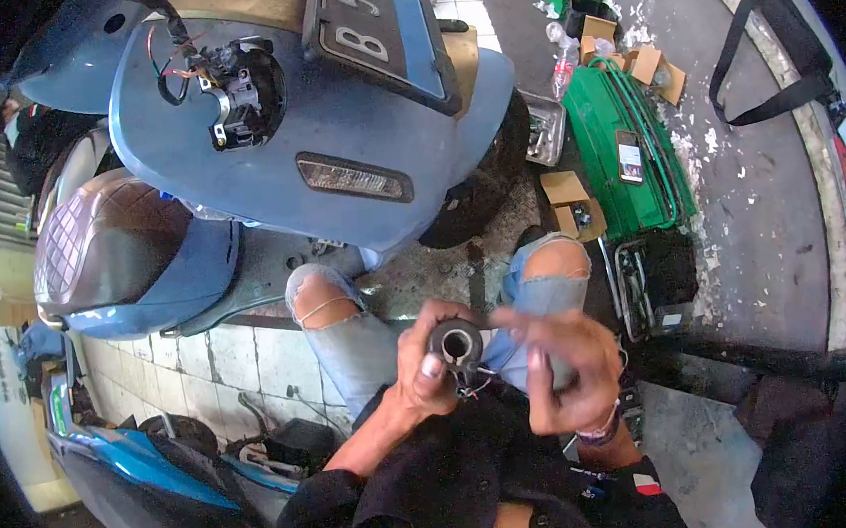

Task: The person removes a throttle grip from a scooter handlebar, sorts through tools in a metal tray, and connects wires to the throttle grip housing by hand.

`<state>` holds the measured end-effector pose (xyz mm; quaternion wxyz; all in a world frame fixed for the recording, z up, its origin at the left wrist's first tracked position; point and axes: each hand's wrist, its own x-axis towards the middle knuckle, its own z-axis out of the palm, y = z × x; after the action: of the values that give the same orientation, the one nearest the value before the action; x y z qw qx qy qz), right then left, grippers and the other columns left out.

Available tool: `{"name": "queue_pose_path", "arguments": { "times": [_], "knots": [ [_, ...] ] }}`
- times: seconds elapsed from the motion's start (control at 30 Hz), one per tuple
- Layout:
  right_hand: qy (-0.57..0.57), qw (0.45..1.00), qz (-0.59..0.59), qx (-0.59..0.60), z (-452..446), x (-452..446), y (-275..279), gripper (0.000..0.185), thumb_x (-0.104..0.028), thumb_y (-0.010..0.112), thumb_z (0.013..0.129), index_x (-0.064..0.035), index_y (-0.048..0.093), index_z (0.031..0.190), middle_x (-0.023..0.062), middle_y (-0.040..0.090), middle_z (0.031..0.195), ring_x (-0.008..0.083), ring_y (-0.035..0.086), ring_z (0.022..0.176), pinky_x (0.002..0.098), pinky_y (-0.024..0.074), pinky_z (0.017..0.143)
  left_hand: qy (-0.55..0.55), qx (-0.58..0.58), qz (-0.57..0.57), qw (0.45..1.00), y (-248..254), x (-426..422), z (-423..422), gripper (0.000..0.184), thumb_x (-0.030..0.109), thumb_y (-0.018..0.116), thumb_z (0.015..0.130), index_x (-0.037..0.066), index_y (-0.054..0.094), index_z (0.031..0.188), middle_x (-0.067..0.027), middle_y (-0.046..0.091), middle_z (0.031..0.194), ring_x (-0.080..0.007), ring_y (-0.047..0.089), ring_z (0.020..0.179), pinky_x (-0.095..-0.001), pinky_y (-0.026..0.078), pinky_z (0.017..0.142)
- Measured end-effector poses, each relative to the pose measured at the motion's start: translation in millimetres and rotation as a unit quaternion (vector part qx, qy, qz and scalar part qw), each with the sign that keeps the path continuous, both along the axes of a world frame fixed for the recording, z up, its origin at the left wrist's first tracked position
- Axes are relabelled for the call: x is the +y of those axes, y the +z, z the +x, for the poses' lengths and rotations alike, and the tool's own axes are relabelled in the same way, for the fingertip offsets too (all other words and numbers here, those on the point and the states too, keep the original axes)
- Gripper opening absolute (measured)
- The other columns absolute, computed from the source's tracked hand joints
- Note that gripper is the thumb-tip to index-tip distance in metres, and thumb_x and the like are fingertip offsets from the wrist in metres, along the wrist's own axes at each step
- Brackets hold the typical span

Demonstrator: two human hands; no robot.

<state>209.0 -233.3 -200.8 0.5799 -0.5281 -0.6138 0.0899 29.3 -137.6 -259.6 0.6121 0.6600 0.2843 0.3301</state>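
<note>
My left hand (424,372) is wrapped round a dark cylindrical part (456,344) with a round metal-lined hole facing up. Thin wires stick out at its lower end. Just right of the part is my right hand (572,366), its fingers bent and blurred by motion; whether they hold anything is hidden. Both hands are above my lap, between my knees in torn jeans. Beyond them stands a blue-grey scooter front (271,191) with an open round cavity (244,92) holding a metal lock assembly and loose wires.
On the right stands a green metal toolbox (621,142) with a phone (629,157) on it. Beside it are an open cardboard box (565,190) and a metal tray (543,128). A scooter seat (112,237) is at left, another blue scooter (163,478) at lower left.
</note>
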Motion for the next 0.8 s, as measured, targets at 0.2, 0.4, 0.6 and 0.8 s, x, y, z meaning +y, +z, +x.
{"name": "queue_pose_path", "arguments": {
  "times": [0.2,0.4,0.6,0.8],
  "knots": [
    [0.138,0.987,-0.079,-0.024,-11,-25,8,0.045,-0.007,0.064,0.079,-0.0112,0.069,0.124,0.0107,0.077,0.130,0.0281,0.067,0.112,0.0426,0.0525,0.102,0.018,-0.003,0.076,0.997,-6,12,-5,0.077,0.069,0.035,0.100,-0.003,0.057,0.115,-0.0135,0.068,0.084,-0.0221,0.066,0.072,-0.0361,0.052,0.064],
    [0.086,0.992,-0.092,-0.021,-13,-37,-1,0.032,-0.030,0.061,0.082,-0.0247,0.087,0.100,0.0282,0.059,0.146,0.0457,0.048,0.140,0.0573,0.0320,0.121,0.027,0.026,-0.002,0.999,4,9,1,0.089,0.085,0.042,0.090,-0.001,0.057,0.111,-0.0107,0.066,0.087,-0.0166,0.061,0.076,-0.0331,0.050,0.066],
    [-0.038,0.957,-0.210,-0.198,-8,-19,-27,0.047,-0.027,0.061,0.078,-0.0160,0.085,0.116,0.0239,0.040,0.168,0.0524,0.028,0.157,0.0588,0.0161,0.130,0.028,0.022,-0.023,0.999,5,7,3,0.090,0.085,0.042,0.091,-0.001,0.057,0.112,-0.0119,0.066,0.090,-0.0170,0.063,0.078,-0.0336,0.050,0.067],
    [0.036,0.983,-0.179,0.030,11,-6,-1,0.053,-0.027,0.055,0.085,-0.0104,0.078,0.130,0.0354,0.025,0.171,0.0520,0.020,0.160,0.0625,0.0094,0.129,-0.024,0.031,0.079,0.996,0,6,0,0.077,0.070,0.035,0.100,-0.002,0.058,0.117,-0.0148,0.072,0.087,-0.0271,0.074,0.077,-0.0381,0.058,0.069]
  ]
}}
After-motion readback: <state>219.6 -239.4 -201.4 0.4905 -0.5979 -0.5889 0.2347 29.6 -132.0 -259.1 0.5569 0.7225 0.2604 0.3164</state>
